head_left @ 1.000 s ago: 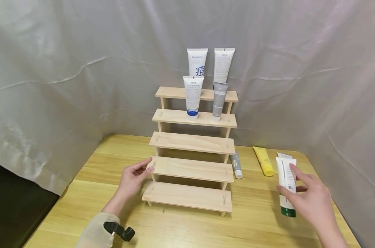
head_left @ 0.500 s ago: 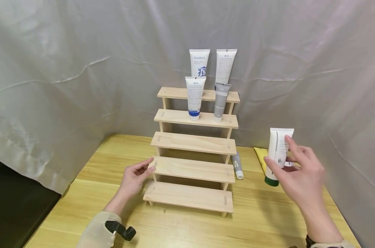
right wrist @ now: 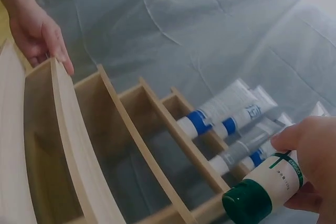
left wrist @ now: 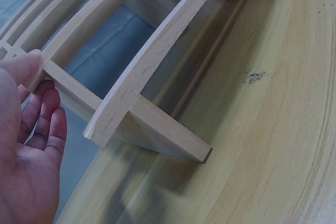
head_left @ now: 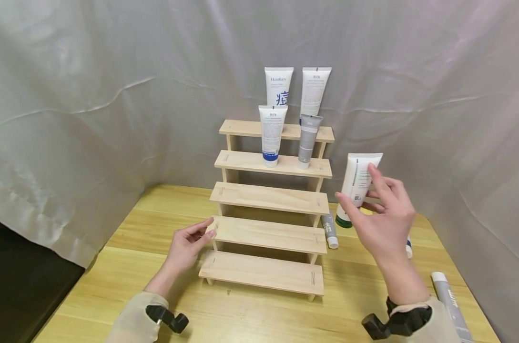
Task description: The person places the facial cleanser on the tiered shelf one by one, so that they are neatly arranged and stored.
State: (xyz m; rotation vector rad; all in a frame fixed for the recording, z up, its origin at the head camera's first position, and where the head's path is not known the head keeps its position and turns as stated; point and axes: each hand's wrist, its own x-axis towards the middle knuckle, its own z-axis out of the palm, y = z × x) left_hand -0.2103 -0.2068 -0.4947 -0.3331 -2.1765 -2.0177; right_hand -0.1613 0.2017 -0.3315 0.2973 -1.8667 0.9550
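My left hand (head_left: pixel 187 247) pinches the left end of the second-lowest step of a wooden stepped display rack (head_left: pixel 268 196). In the left wrist view, the thumb lies on top of that step and the fingers curl under it. Off the rack's right side, my right hand (head_left: pixel 387 216) holds a white squeeze tube (head_left: pixel 357 178) in the air, thumb on one side and fingers on the other. Its green cap (right wrist: pixel 247 202) points down. On the second-highest step stand a white tube with a blue band (head_left: pixel 271 133) and a grey tube (head_left: pixel 308 143).
Two white tubes, one with blue lettering (head_left: pixel 278 85) and one with small print (head_left: pixel 315 90), stand on the top step. A grey tube (head_left: pixel 329 231) lies by the rack's right side, another (head_left: pixel 450 302) at the table's right edge. Grey cloth (head_left: pixel 113 119) hangs behind.
My right hand has lifted the white tube off the right part of the table and carried it up and left towards the rack. The left hand keeps its grip on the step.
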